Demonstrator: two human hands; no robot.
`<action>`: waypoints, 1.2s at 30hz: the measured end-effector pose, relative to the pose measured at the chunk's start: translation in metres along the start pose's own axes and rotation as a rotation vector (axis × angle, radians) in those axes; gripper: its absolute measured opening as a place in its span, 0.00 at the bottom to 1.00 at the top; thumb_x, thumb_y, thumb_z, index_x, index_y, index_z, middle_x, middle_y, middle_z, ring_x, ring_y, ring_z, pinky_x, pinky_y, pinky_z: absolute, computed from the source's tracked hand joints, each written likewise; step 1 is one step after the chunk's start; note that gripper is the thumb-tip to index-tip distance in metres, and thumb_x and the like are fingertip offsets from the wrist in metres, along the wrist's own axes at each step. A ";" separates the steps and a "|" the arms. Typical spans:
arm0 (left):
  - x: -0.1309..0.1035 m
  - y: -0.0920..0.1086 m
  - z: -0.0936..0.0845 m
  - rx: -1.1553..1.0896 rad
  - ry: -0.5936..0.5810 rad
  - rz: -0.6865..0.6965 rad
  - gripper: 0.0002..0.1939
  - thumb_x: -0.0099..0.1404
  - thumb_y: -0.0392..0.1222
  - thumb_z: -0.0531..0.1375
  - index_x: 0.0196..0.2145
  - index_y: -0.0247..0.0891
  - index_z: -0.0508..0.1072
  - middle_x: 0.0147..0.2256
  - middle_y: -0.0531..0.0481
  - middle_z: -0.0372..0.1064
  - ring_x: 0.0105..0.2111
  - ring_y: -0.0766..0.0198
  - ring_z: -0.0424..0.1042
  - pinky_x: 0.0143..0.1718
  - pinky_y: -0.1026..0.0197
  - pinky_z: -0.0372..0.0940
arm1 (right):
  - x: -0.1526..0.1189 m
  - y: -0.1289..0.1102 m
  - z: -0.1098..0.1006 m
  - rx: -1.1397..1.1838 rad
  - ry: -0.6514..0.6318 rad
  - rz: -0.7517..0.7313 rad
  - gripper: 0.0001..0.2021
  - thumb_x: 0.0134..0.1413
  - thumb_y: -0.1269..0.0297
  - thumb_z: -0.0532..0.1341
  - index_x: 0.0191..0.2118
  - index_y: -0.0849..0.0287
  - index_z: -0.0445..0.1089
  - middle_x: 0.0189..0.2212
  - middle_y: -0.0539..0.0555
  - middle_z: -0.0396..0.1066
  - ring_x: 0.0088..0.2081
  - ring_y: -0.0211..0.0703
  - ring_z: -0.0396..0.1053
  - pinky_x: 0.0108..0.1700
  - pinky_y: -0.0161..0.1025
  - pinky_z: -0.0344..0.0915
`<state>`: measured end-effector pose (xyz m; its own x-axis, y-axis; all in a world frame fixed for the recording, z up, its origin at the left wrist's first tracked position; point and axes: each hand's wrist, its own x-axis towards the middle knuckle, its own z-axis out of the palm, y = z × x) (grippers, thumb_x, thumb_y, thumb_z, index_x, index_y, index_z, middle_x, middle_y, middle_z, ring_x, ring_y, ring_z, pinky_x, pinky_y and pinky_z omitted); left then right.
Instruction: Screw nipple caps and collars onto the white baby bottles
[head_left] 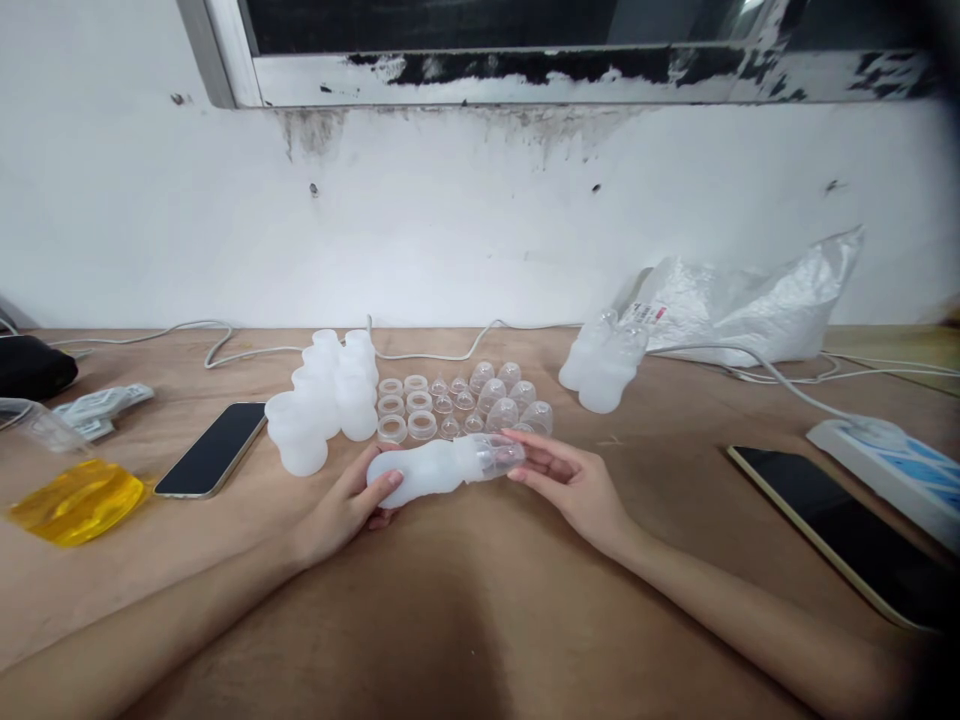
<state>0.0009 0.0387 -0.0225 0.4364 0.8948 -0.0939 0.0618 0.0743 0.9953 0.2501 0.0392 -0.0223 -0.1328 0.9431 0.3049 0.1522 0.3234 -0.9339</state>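
A frosted white baby bottle [424, 472] lies sideways in the air between my hands, its clear cap [499, 455] pointing right. My left hand [367, 490] is wrapped round the bottle's base, thumb on top. The fingers of my right hand [562, 478] pinch the end of the clear cap. Just beyond are rows of white collar rings [421, 425], small clear nipples [450, 428] and clear dome caps [536, 417]. Open white bottle bodies [300, 435] stand in a group behind my left hand. Several capped bottles [602, 375] stand at the back right.
On the left are a phone [212, 450], a container with yellow liquid [79, 500] and a black case [34, 367]. On the right lie another phone [832, 530], a power strip [900, 465] and a white plastic bag [739, 305]. A cable [465, 352] runs along the wall.
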 end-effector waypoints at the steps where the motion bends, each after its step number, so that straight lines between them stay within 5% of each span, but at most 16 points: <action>1: 0.000 0.000 0.000 0.006 0.001 -0.001 0.18 0.58 0.53 0.52 0.41 0.39 0.57 0.20 0.57 0.55 0.19 0.71 0.55 0.20 0.67 0.49 | 0.000 0.001 -0.001 0.003 -0.005 -0.006 0.17 0.40 0.66 0.63 0.42 0.52 0.69 0.40 0.51 0.72 0.40 0.44 0.70 0.44 0.45 0.68; 14: 0.000 0.001 0.000 0.038 -0.020 -0.003 0.18 0.58 0.54 0.51 0.39 0.38 0.56 0.21 0.58 0.54 0.18 0.72 0.54 0.19 0.68 0.48 | 0.002 -0.003 -0.009 -0.206 -0.055 -0.144 0.16 0.41 0.66 0.63 0.41 0.51 0.70 0.41 0.50 0.71 0.41 0.45 0.69 0.44 0.44 0.68; 25: -0.003 0.007 0.002 0.042 0.013 -0.017 0.18 0.56 0.53 0.53 0.38 0.38 0.58 0.20 0.57 0.55 0.17 0.71 0.55 0.19 0.67 0.48 | 0.000 -0.003 -0.004 -0.201 -0.041 -0.113 0.16 0.40 0.66 0.64 0.40 0.50 0.71 0.39 0.49 0.72 0.39 0.45 0.70 0.43 0.45 0.69; 36: -0.002 -0.003 -0.001 0.115 0.025 0.051 0.15 0.60 0.51 0.51 0.40 0.39 0.58 0.21 0.57 0.55 0.18 0.71 0.54 0.19 0.68 0.49 | -0.002 -0.002 -0.006 -0.411 -0.067 -0.313 0.17 0.44 0.64 0.62 0.44 0.48 0.68 0.41 0.47 0.71 0.41 0.45 0.70 0.47 0.44 0.66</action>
<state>-0.0007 0.0370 -0.0257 0.4195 0.9068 -0.0412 0.1431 -0.0212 0.9895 0.2561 0.0373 -0.0202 -0.2935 0.7934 0.5332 0.4650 0.6058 -0.6456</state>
